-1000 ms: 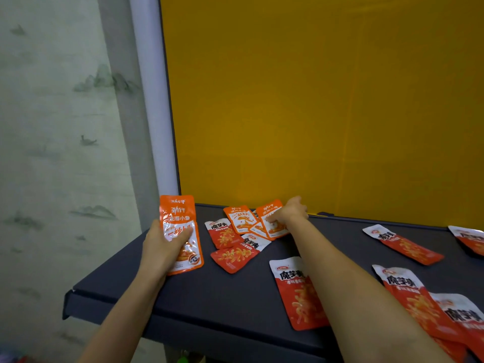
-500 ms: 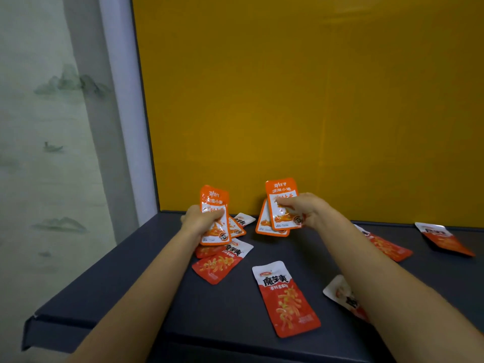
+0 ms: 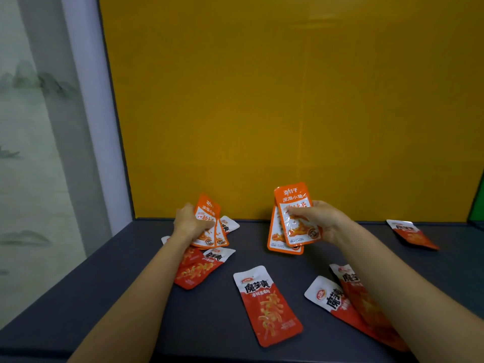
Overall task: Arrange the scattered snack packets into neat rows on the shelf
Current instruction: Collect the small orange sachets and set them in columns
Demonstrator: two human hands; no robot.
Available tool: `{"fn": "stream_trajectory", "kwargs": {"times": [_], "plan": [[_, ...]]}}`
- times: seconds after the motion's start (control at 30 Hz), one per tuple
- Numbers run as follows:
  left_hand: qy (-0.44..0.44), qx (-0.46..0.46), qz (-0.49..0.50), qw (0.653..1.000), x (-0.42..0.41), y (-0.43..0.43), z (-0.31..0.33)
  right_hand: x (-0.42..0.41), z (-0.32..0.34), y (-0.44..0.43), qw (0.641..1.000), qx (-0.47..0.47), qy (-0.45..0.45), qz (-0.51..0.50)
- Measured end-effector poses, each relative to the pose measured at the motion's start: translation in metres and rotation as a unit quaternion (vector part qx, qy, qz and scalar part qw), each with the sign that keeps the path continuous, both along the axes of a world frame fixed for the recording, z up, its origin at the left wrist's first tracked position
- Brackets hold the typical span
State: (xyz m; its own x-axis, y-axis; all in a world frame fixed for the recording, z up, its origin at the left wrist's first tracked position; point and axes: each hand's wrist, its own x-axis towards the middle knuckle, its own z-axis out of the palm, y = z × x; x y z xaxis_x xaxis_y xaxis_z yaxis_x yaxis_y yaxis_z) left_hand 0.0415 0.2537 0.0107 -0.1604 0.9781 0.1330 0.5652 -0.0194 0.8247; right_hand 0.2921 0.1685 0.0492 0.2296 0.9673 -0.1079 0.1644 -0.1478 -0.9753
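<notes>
My left hand (image 3: 190,223) grips two orange snack packets (image 3: 208,224), held upright above the dark shelf (image 3: 117,284) at the back left. My right hand (image 3: 320,221) holds two more orange packets (image 3: 292,218), fanned and upright, at the back centre. Red-and-white packets lie flat and scattered on the shelf: one (image 3: 267,305) in the middle front, two overlapping ones (image 3: 199,268) under my left forearm, one (image 3: 230,224) behind my left hand, two (image 3: 340,297) partly hidden by my right forearm, one (image 3: 412,234) at the far right.
A yellow back panel (image 3: 288,100) rises behind the shelf. A white post (image 3: 86,100) and a grey painted wall (image 3: 26,153) stand to the left. The shelf's front edge (image 3: 78,347) runs along the bottom left. A green strip (image 3: 478,203) shows at the right.
Both hands have lifted their orange packets a little higher and closer to me. The camera has moved nearer and slightly left, so the packets appear larger.
</notes>
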Motion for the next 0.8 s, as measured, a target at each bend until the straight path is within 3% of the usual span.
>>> {"fn": "stream_trajectory", "kwargs": {"times": [0.13, 0.23, 0.37, 0.6, 0.7, 0.8], "plan": [[-0.056, 0.026, -0.030, 0.998, 0.004, -0.010, 0.008, 0.005, -0.005, -0.012, 0.997, 0.042, 0.062, -0.032], [-0.153, 0.003, -0.058, 0.986, 0.003, -0.011, 0.010, 0.009, -0.010, -0.021, 0.990, 0.081, 0.102, -0.062], [-0.215, -0.010, -0.075, 0.974, 0.004, -0.017, 0.014, 0.017, -0.009, -0.032, 0.977, 0.109, 0.155, -0.097], [-0.216, 0.068, -0.077, 0.971, -0.001, -0.029, 0.036, 0.048, -0.006, -0.073, 0.969, 0.099, 0.193, -0.119], [-0.230, 0.150, -0.063, 0.960, 0.003, -0.054, 0.066, 0.076, -0.007, -0.103, 0.950, 0.120, 0.249, -0.141], [-0.260, 0.167, -0.122, 0.943, 0.030, -0.092, 0.096, 0.114, -0.006, -0.140, 0.927, 0.146, 0.302, -0.166]]}}
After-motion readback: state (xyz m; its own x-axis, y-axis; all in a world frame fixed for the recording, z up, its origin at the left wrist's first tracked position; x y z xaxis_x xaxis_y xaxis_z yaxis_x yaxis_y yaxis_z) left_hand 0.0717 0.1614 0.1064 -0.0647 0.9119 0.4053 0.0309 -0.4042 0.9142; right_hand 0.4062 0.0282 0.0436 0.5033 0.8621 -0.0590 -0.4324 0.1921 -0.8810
